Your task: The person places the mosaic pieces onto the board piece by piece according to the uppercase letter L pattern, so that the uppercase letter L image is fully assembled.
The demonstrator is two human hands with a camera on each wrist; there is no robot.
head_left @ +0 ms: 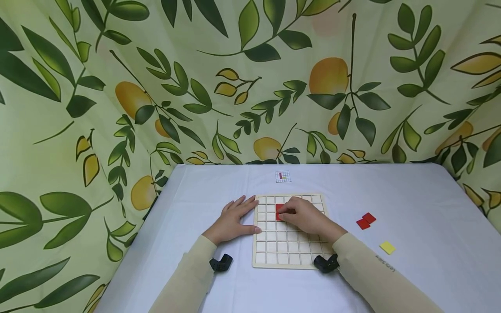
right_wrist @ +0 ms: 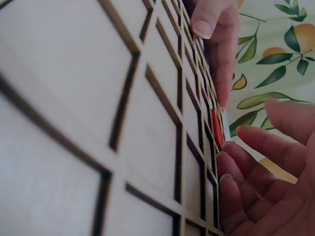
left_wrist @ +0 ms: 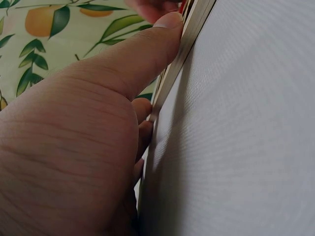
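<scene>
the left hand (head_left: 231, 222) rests at the left edge of a wooden board (head_left: 272, 258). its fingers are spread wide, and the thumb touches the rim well below them. the board is cut into lots of little boxes and lies flat on the worktop (head_left: 211, 187), which has a white cloth on it.

the right hand (head_left: 305, 215) reaches over the board. its fingertips are at the red squares (head_left: 279, 208) that sit in the third row of boxes from the left, one under the other, near the top. its thumb and fingers are a bit apart and bent only a little, with nothing seen between them.

two loose red squares (head_left: 363, 224) lie touching to the right of the board. a yellow square (head_left: 387, 248) is nearer the person. a small card (head_left: 283, 176) with a red and yellow picture lies beyond the board. a leafy curtain (head_left: 266, 104) hangs behind.
</scene>
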